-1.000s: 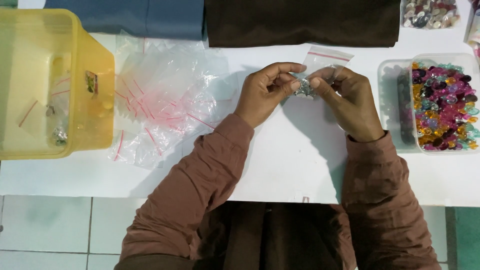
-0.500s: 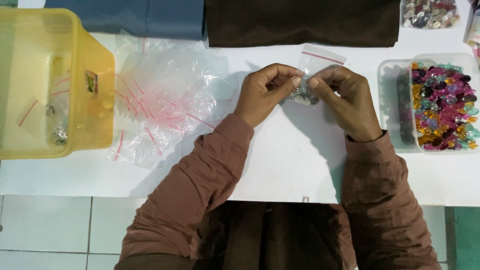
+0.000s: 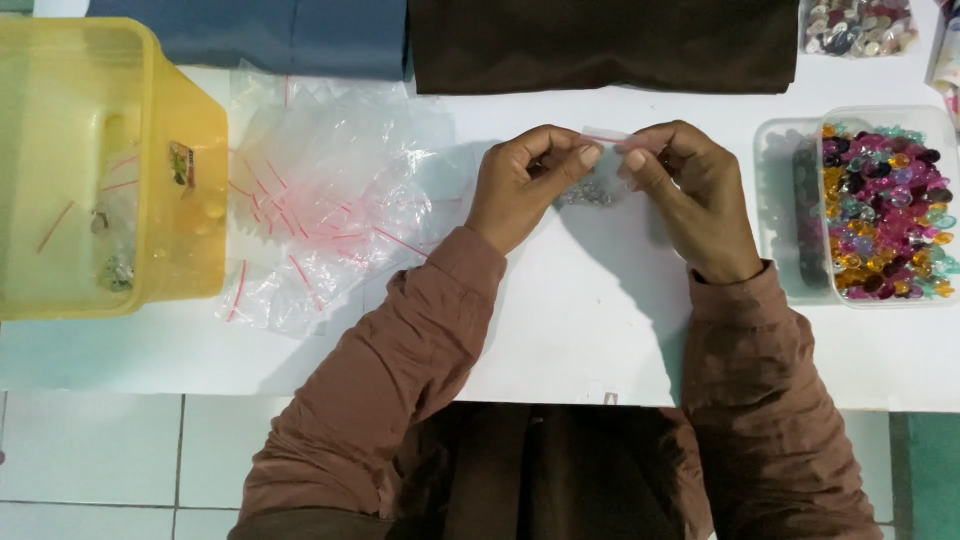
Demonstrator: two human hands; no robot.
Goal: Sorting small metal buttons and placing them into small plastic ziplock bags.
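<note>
Here we hold a small clear zip bag (image 3: 600, 165) between both hands above the white tabletop (image 3: 600, 320). Our left hand (image 3: 525, 190) pinches the bag's top strip at its left end, thumb and forefinger closed on it; our right hand (image 3: 690, 195) pinches the same strip at its right end, fingers likewise closed tight. The bag hangs between the 2 hands, and a small cluster of greyish pieces shows through its lower part, too small to tell apart.

To the left of our left hand lies a loose heap of empty clear bags with red strips (image 3: 320, 200), spread on the tabletop. Further left stands a yellow plastic tub (image 3: 190, 200), with a few filled bags inside it. To the right of our right hand sits a clear box of coloured beads (image 3: 885, 210), pink, amber, green and purple, with a clear lid or tray (image 3: 780, 200) just beside it. Along the far edge lie a blue cloth (image 3: 300, 35) and a dark brown cloth (image 3: 600, 45), and another container of pale beads (image 3: 855, 25) stands at the upper right.
</note>
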